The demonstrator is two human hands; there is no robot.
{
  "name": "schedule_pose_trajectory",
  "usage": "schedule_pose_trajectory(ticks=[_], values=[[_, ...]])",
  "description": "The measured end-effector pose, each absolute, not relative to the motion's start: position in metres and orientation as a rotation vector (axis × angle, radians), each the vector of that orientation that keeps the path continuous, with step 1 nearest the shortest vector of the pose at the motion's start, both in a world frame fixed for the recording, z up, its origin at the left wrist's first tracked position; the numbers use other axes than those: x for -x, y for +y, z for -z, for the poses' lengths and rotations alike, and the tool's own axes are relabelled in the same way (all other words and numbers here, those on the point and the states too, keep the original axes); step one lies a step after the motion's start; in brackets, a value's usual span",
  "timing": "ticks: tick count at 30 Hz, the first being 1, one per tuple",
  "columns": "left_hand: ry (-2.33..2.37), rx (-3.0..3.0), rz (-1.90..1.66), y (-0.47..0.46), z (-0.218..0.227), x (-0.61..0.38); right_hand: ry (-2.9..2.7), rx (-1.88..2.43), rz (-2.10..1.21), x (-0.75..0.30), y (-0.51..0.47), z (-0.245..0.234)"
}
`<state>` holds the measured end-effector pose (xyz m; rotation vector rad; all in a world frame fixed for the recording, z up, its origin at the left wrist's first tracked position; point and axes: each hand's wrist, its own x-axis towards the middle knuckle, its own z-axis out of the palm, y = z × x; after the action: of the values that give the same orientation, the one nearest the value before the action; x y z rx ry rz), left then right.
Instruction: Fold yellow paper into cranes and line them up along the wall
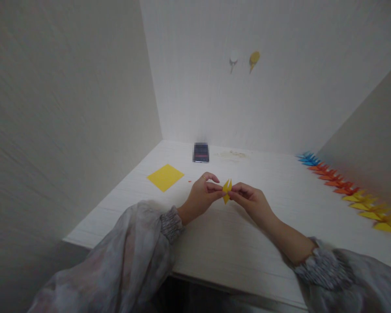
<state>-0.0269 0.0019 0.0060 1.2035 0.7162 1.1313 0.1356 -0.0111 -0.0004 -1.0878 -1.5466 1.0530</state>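
Between my two hands is a small yellow folded paper (227, 188), upright, with two narrow points at its top and one point below. The thumb and finger of my left hand (204, 191) pinch its left side. My right hand (251, 198) pinches the right side the same way, so the fingertips cover part of the folds. To the left of my hands a yellow paper sheet (165, 177) lies flat on the white table (234, 252). A tiny orange scrap (189, 181) rests between that sheet and my left hand.
Along the right side runs a row of folded paper pieces: blue ones (309, 158) at the back, orange ones (334, 178), then yellow ones (373, 211). A phone (201, 152) stands near the back wall (195, 87). Two hooks, white (233, 58) and yellow (254, 58), are on that wall.
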Motion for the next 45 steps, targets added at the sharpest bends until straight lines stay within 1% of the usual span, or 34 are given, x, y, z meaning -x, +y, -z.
schedule_pose_trajectory(ticks=[9, 19, 30, 36, 45], values=[[0.716, -1.24, -1.118, 0.002, -0.003, 0.026, -1.657, 1.119, -0.824, -0.137, -0.012, 0.0], [0.746, -1.366, -1.114, 0.003, 0.002, 0.026, -1.739, 1.147, -0.717, -0.134, -0.012, -0.001], [0.867, -1.407, -1.113, 0.0, -0.005, 0.028, -1.717, 1.146, -0.798, -0.133, -0.015, -0.003], [0.797, -1.333, -1.103, -0.001, -0.01, 0.027, -1.703, 1.144, -0.873, -0.131, -0.018, -0.005], [0.754, -1.291, -1.114, -0.001, -0.009, 0.027, -1.698, 1.141, -0.827, -0.129, -0.021, -0.008]])
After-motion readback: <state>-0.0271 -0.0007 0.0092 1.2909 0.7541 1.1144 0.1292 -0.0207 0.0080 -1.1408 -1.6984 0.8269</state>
